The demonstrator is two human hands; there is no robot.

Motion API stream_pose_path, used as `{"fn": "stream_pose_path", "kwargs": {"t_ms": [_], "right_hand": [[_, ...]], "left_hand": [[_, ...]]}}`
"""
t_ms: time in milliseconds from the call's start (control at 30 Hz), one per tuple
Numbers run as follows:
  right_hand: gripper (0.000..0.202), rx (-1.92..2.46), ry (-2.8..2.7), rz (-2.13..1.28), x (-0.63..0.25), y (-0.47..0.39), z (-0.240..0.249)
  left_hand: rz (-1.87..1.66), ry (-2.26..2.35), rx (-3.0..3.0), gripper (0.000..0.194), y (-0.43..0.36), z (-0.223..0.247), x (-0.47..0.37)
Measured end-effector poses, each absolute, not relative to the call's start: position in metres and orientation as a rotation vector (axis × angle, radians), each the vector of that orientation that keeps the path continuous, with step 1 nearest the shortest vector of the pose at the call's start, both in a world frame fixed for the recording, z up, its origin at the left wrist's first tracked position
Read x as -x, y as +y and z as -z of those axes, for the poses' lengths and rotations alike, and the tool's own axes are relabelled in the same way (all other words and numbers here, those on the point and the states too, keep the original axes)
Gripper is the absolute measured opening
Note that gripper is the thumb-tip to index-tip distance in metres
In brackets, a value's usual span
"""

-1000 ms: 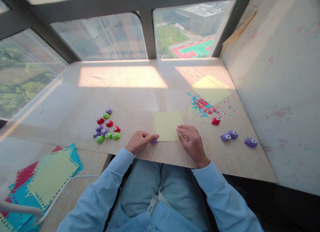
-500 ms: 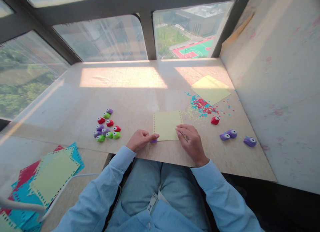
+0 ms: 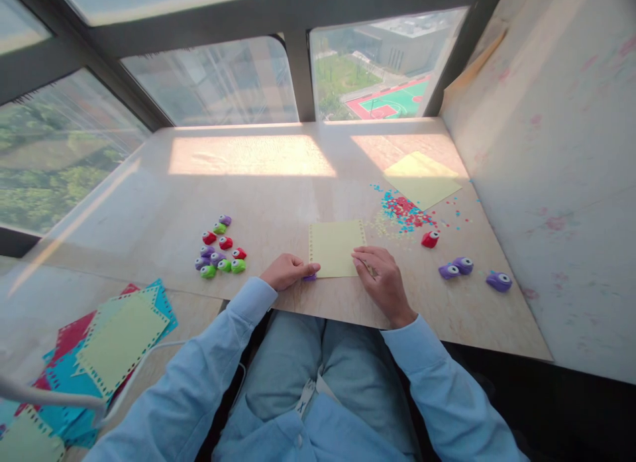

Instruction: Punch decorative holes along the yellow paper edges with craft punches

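A pale yellow sheet of paper (image 3: pixel 338 248) lies in front of me, with punched holes down its left and right edges. My left hand (image 3: pixel 289 271) is closed on a purple craft punch (image 3: pixel 309 277) at the sheet's lower left corner, its thumb on top; most of the punch is hidden. On the right edge, my right hand (image 3: pixel 380 276) pinches the sheet between thumb and fingers. To the left sits a group of red, green and purple craft punches (image 3: pixel 217 258). A red punch (image 3: pixel 430 239) and several purple punches (image 3: pixel 463 266) stand on the right.
Red, blue and yellow paper bits (image 3: pixel 405 210) are scattered at the right, beside another yellow sheet (image 3: pixel 422 177). Punched coloured sheets (image 3: pixel 124 336) are piled at lower left, under a white cable (image 3: pixel 144 359). A wall (image 3: pixel 561 183) bounds the table's right side.
The view has shifted slightly, so the things on the left appear a little farther right. Both hands keep nearly the same place on the sheet and punch.
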State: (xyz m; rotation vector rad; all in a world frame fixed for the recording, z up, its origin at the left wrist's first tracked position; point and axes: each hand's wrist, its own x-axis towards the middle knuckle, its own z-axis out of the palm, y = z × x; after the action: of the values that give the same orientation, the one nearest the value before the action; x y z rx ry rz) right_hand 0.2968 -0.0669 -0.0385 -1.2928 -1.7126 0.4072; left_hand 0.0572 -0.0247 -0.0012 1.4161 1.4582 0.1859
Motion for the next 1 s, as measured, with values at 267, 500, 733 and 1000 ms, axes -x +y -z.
{"fn": "stream_pose_path", "kwargs": {"t_ms": [267,500,733,1000], "right_hand": [[0.018,1.29,-1.682,-0.438,-0.297,-0.065,0.041],[0.018,1.285,-1.675,-0.439,-0.297,-0.064,0.044],[0.02,1.321,-1.779,-0.371,-0.296,-0.064,0.046],[0.019,1.327,-1.82,-0.338,-0.296,-0.063,0.047]], "left_hand": [[-0.047,1.558,-1.613,0.063,-0.024,-0.007,-0.061],[0.031,1.635,-1.66,0.056,-0.024,-0.008,-0.068],[0.039,1.686,-1.671,0.056,-0.026,-0.011,-0.071],[-0.067,1.597,-1.655,0.059,-0.028,-0.006,-0.066]]}}
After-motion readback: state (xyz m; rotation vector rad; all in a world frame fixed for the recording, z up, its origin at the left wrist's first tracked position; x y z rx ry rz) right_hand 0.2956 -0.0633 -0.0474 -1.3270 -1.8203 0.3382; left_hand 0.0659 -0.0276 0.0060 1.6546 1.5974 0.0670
